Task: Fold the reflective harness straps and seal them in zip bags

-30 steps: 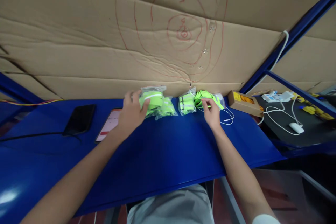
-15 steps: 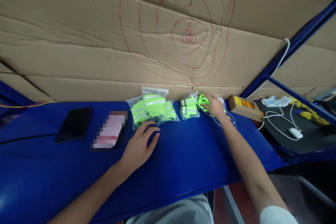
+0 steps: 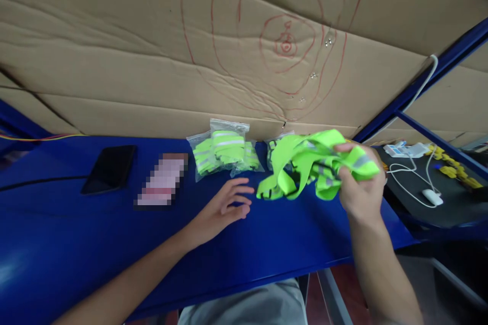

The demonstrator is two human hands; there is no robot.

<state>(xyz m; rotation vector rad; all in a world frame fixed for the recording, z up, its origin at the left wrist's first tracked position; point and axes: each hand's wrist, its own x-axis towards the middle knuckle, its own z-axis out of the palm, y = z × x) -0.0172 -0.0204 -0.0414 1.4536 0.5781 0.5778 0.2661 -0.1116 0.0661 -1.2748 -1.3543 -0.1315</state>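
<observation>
My right hand (image 3: pixel 360 188) is closed on a loose neon-green reflective vest (image 3: pixel 305 165), holding it up above the blue table (image 3: pixel 229 244); the cloth hangs to the left of the hand. Over the table, my left hand (image 3: pixel 224 205) is open with fingers spread, empty, just in front of a pile of clear bags of folded green vests (image 3: pixel 224 147). Another bagged vest (image 3: pixel 271 146) lies behind the raised cloth, mostly hidden.
A black phone (image 3: pixel 109 167) and a blurred phone screen (image 3: pixel 162 185) lie at the left. A cardboard wall (image 3: pixel 152 61) stands behind the table. At the right, a lower black surface holds a white cable (image 3: pixel 402 172), a mouse (image 3: pixel 432 196) and yellow parts (image 3: pixel 453 168).
My right hand took hold of the loose green vest at the back and lifted it toward me. My left hand let go of the bagged vests and drew back, open, over the table.
</observation>
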